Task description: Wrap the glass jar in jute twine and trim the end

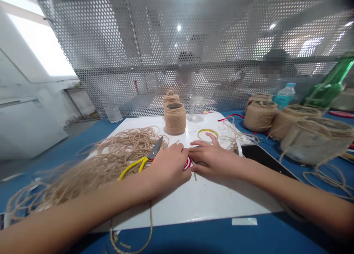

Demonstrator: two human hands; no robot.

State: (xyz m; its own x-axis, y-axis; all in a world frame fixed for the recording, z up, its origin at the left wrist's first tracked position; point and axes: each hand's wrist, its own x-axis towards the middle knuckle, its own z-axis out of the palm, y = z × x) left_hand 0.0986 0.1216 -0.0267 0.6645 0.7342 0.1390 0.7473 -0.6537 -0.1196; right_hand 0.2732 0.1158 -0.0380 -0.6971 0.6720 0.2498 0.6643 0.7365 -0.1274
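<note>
A small round thing with red and white rings [187,163] is partly hidden between my hands; its kind is not clear. My left hand [172,164] is closed on it over the white board [210,198]. Close by on the right, my right hand [214,156] has its fingers apart, their tips at the round thing. Scissors [143,161] with yellow handles lie left of my left hand, blades apart, on a heap of jute twine [127,147]. Beyond my hands stands a twine-wrapped jar [175,119]. A ring-shaped tape roll [208,131] lies past my right fingers.
A clear glass jar [197,108] stands behind the wrapped one. To the right are several wrapped jars [260,115], a blue-capped bottle [285,95], a green bottle [325,85] and a black flat device [262,160]. A perforated metal screen [149,55] closes off the back.
</note>
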